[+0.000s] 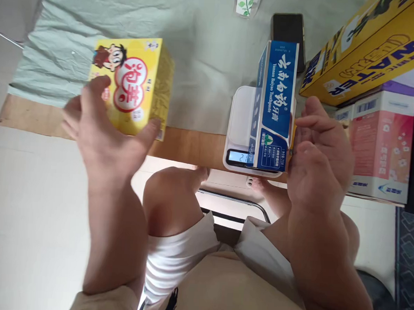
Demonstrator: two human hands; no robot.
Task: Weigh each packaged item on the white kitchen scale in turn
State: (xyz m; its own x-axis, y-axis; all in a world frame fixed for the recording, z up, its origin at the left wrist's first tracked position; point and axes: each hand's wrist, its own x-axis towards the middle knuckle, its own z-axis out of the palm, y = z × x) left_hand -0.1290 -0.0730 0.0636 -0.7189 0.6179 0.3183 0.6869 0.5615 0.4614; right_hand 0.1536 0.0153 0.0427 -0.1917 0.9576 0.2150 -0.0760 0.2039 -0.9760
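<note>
My left hand (100, 126) grips a yellow box (138, 79) printed with a cartoon figure and red characters, held over the near edge of the table. A blue toothpaste box (275, 103) lies lengthwise on a small white digital scale (242, 115), whose lit display shows digits partly hidden by the box. My right hand (320, 151) is at the right side of the toothpaste box, fingers apart, with the fingertips at or just off the box; whether they touch it is unclear.
A pale green cloth (199, 43) covers the wooden table (190, 145). A black phone (288, 32) lies behind the scale. A large yellow carton (368, 48) and a pink and white box (381, 145) stand at the right. My knees are below the table edge.
</note>
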